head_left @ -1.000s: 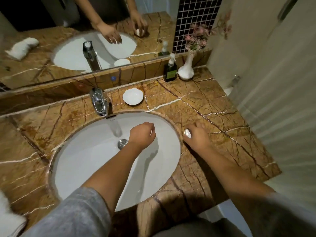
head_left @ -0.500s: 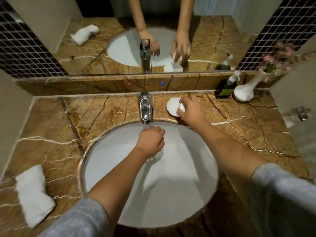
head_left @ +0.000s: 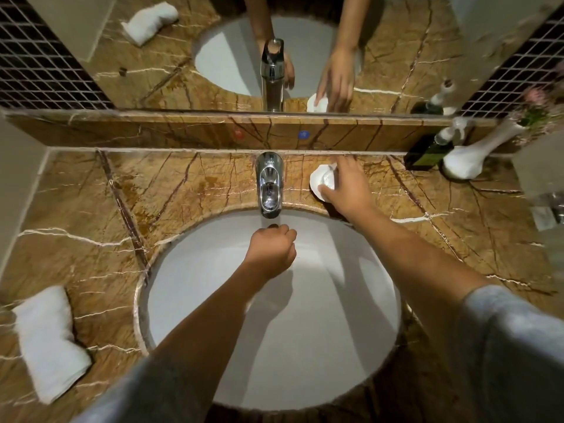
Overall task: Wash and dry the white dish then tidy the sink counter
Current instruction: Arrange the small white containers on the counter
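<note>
Beside the tap (head_left: 269,184), the right hand (head_left: 348,190) closes its fingers (head_left: 328,190) on the dish (head_left: 319,181) to lift it; the left hand (head_left: 271,250), fisted, waits under the spout.

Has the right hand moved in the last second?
Yes. The right hand went from the counter edge beside the sink to the white dish just right of the faucet.
</note>
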`<act>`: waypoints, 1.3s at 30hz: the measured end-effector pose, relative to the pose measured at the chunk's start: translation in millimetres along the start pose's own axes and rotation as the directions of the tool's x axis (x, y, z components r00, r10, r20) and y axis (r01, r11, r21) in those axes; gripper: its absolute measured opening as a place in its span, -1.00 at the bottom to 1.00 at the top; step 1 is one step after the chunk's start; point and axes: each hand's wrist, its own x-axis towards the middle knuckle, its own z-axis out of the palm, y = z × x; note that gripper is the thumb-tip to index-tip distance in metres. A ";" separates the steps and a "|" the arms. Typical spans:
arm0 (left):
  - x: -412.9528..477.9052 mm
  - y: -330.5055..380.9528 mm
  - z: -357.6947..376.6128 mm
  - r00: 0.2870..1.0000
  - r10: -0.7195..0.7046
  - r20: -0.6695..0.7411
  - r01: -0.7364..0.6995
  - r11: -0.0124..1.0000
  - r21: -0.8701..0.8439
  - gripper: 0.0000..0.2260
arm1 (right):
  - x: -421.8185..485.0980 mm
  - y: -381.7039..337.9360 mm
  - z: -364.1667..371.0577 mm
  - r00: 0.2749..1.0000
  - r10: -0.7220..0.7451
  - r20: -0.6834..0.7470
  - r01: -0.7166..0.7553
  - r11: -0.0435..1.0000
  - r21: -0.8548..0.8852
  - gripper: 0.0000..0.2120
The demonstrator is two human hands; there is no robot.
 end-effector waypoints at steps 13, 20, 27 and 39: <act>-26.1 -14.0 -16.5 0.999 -0.049 -0.009 0.049 0.999 -0.011 -0.77 | -57.3 -11.4 4.4 0.962 0.025 -0.273 -0.018 0.999 0.027 -0.71; -83.9 -43.7 -43.6 0.982 -0.170 -0.087 0.169 0.985 -0.021 -0.76 | -133.3 -60.2 47.6 0.991 -0.112 -0.066 0.115 0.992 0.043 -0.75; -183.8 -106.4 -64.6 0.904 -0.400 -0.148 0.394 0.917 -0.066 -0.75 | -168.1 -169.6 98.2 0.955 -0.288 0.072 0.278 0.953 0.123 -0.74; -342.3 -188.3 -53.0 0.333 -0.938 -0.093 0.831 0.338 -0.442 -0.61 | -250.7 -311.8 186.4 0.760 -0.536 0.368 0.466 0.844 0.267 -0.69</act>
